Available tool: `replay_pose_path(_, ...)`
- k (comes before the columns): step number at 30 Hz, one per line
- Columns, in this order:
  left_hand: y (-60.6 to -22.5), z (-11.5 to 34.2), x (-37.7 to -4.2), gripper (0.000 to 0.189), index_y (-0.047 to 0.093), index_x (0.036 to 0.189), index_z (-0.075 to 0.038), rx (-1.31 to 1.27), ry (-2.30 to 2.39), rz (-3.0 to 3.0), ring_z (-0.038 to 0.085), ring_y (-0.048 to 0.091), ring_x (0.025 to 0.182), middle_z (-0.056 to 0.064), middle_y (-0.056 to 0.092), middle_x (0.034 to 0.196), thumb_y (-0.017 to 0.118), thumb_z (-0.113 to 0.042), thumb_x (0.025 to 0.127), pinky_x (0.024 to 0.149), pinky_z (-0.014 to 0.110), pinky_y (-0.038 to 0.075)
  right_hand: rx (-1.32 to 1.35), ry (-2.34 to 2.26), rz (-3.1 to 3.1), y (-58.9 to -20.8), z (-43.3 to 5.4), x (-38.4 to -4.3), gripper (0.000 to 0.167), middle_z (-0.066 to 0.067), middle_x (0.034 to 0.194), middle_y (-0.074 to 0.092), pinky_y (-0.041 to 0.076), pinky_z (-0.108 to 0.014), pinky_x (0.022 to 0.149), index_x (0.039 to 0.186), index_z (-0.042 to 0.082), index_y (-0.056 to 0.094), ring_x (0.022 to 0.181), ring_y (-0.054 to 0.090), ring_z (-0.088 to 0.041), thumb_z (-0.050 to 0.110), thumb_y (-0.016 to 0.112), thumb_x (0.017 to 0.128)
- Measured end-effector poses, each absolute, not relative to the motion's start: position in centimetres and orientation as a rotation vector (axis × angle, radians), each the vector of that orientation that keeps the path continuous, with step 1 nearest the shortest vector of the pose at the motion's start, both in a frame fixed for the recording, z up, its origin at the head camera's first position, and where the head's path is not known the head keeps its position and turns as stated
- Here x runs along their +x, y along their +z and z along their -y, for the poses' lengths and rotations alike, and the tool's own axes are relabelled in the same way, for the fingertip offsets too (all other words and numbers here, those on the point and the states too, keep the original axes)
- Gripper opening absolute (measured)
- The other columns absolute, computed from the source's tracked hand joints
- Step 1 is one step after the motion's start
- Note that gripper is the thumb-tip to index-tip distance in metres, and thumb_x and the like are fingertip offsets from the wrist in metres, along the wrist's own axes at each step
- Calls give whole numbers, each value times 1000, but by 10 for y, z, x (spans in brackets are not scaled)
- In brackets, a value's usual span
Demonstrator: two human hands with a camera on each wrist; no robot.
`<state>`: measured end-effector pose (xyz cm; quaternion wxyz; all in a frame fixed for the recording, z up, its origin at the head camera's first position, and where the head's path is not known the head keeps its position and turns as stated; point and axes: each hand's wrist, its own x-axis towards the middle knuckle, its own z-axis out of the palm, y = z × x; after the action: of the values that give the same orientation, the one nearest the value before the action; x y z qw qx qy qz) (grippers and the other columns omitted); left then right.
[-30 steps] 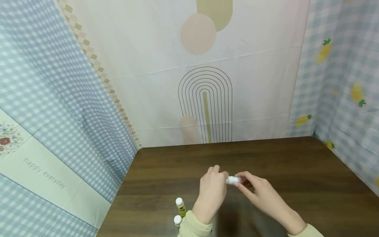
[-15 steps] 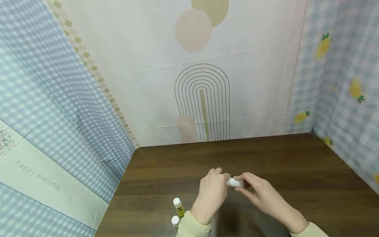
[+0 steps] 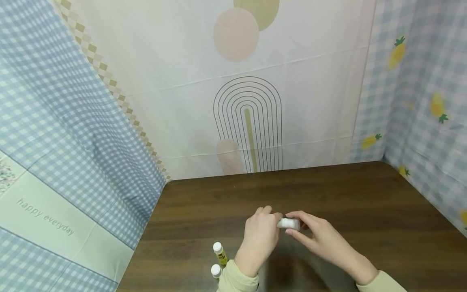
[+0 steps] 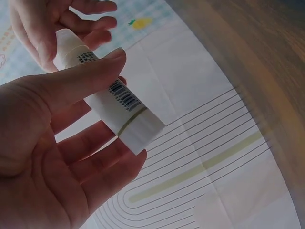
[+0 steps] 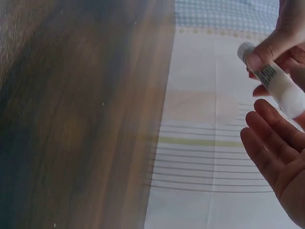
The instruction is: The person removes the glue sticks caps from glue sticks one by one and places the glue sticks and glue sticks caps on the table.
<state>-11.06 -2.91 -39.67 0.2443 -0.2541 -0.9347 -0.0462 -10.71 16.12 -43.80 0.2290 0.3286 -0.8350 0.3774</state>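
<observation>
A white glue stick [image 3: 290, 224] with a printed barcode is held up over the table, lying roughly sideways. My left hand [image 3: 260, 237] grips it; in the left wrist view the thumb [image 4: 90, 78] presses across the barrel, with fingers beneath. Around its other end, my right hand [image 3: 322, 239] has thumb and index finger spread, one on each side. The right wrist view shows the white end of the stick bare beside the right hand's extended fingers [image 5: 271, 143]. Two yellow sticks with white caps, one farther back [image 3: 220, 253] and one nearer [image 3: 216, 271], stand left of my left sleeve.
Beneath the hands lies a dark brown wooden table [image 3: 204, 194]. A pale printed cloth [image 3: 175, 121] hangs behind its far edge. Blue checked curtains flank it on the left [image 3: 109, 142] and the right [image 3: 419, 121].
The right thumb and index finger closed on the end of the glue stick and have now spread off it. The left hand keeps its grip. The head view has shifted slightly.
</observation>
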Motion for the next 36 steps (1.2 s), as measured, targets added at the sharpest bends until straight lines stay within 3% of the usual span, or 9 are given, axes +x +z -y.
replay_pose_path(5,-395,30,-109,22,78,91,-20,-676,-128,2522,14,58,72,-4,63,80,90,-17,73,57,25,52,870,1085,2299,-437,-156,-108,28,16,94,64,55,-27,65,114,17,65,78,61,-1,9,76,89)
replay_pose_path(22,-393,39,-100,29,71,90,-23,-653,-140,2385,14,57,74,-6,63,81,91,-18,69,63,23,48,908,1126,2286,-430,-158,-113,39,15,98,67,55,-26,64,109,21,64,82,64,-4,6,84,80)
replay_pose_path(27,-392,41,-98,30,73,91,-23,-642,-147,2382,14,58,75,-5,64,81,92,-18,68,63,24,49,858,1155,2334,-430,-159,-111,35,13,102,68,55,-27,70,117,18,64,81,63,-2,12,80,86)
replay_pose_path(31,-390,42,-96,30,74,90,-23,-649,-140,2376,14,58,76,-5,64,81,93,-18,68,63,24,48,817,1217,2368,-429,-160,-109,23,14,98,70,56,-28,70,113,19,67,80,65,-1,15,75,92)
replay_pose_path(36,-390,43,-95,30,75,91,-23,-651,-125,2371,14,59,77,-5,66,82,93,-17,67,64,23,49,868,1237,2319,-429,-159,-110,28,15,96,69,56,-31,67,109,19,68,79,65,-3,11,80,86)
